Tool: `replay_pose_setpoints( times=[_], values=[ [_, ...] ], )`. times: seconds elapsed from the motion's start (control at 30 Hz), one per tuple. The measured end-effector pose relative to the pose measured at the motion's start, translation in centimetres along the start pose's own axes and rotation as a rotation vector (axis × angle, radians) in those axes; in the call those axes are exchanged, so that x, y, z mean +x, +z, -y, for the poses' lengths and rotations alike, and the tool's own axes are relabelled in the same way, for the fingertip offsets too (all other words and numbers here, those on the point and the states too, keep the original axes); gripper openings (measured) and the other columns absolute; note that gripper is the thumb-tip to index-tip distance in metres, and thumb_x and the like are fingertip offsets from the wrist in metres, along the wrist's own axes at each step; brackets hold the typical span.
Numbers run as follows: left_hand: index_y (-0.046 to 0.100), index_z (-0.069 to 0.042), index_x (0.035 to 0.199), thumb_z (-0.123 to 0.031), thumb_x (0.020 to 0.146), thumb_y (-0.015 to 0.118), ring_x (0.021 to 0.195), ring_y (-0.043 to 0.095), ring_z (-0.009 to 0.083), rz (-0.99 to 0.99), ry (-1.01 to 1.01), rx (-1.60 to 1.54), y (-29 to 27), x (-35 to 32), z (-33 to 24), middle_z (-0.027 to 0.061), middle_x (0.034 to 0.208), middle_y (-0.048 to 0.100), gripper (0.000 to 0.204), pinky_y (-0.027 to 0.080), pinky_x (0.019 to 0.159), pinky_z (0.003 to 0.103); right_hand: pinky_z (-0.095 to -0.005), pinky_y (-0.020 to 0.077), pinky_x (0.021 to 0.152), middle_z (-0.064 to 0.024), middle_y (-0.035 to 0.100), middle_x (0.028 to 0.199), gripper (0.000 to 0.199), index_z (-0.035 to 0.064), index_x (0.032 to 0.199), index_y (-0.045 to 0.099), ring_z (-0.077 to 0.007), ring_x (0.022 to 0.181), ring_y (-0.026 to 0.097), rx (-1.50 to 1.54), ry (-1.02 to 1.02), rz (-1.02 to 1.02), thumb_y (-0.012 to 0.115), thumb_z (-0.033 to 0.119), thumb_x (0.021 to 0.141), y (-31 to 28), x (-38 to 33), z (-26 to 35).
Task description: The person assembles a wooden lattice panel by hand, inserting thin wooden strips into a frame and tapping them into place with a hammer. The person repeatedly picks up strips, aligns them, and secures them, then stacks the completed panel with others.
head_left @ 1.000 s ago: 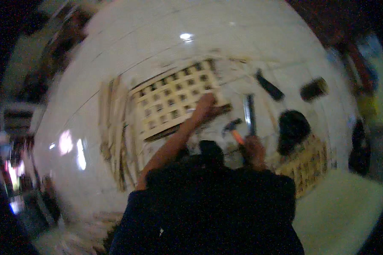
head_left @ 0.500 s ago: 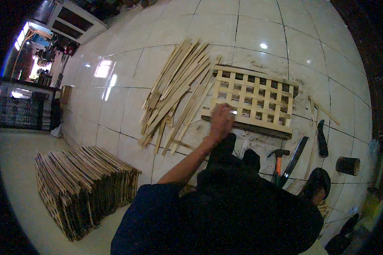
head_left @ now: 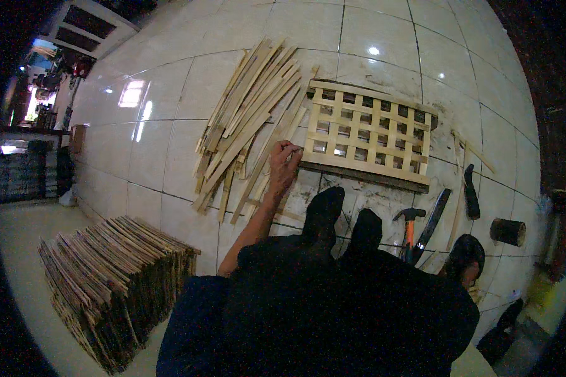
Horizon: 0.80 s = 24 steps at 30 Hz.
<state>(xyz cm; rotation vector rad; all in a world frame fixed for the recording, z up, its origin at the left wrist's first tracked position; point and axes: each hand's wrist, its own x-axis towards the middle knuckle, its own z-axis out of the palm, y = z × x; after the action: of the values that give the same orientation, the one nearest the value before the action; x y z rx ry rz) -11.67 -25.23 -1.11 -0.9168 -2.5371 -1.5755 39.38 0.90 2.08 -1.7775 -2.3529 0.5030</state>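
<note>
My left hand (head_left: 284, 164) is beside the left edge of a woven lattice panel (head_left: 378, 139) of pale flat strips. Its fingers are bent together, with the tips close to the panel's corner. Whatever they pinch is too small to make out. The panel lies on the tiled floor, with dark wooden bars along its far and near sides. On the right, a dark rounded shape (head_left: 464, 252) with some bare skin beside it shows past my clothing. Whether this is my right hand or a foot is unclear, and no fingers can be made out there.
Loose pale wooden strips (head_left: 248, 119) lie spread left of the panel. A tall stack of slatted panels (head_left: 122, 283) stands at the lower left. Toward the right are an orange-handled hammer (head_left: 410, 229), a long dark blade-like bar (head_left: 434, 220), a curved black object (head_left: 471, 191) and a dark cylinder (head_left: 508, 232).
My left hand has moved left, from over the panel's near left part to beside its left edge. The whole view has shifted slightly.
</note>
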Motion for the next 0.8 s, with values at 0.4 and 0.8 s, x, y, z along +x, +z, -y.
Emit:
replay_pose_setpoints(
  times=[0.4, 0.8],
  values=[
    [0.069, -0.007, 0.098, -0.024, 0.088, 0.064, 0.092, 0.056, 0.0313, 0.112, -0.054, 0.062, 0.2, 0.0, 2.0, 0.0142, 0.098, 0.056, 0.020, 0.046, 0.078, 0.040, -0.0467, 0.0485, 0.079, -0.0206, 0.059, 0.101, 0.021, 0.0036, 0.102, 0.060, -0.0389, 0.094, 0.057, 0.117, -0.137, 0.061, 0.057, 0.018, 0.087, -0.3, 1.0, 5.3],
    [0.067, -0.013, 0.109, -0.025, 0.077, 0.075, 0.099, 0.055, 0.0339, 0.187, 0.073, -0.006, 0.8, -1.2, 3.5, 0.0159, 0.105, 0.056, 0.036, 0.046, 0.088, 0.041, -0.0471, 0.0479, 0.084, -0.0220, 0.057, 0.108, 0.023, 0.0034, 0.107, 0.059, -0.0401, 0.101, 0.056, 0.263, -0.561, 0.275, 0.057, 0.014, 0.087, 6.2, 4.6, 20.0]
  ],
)
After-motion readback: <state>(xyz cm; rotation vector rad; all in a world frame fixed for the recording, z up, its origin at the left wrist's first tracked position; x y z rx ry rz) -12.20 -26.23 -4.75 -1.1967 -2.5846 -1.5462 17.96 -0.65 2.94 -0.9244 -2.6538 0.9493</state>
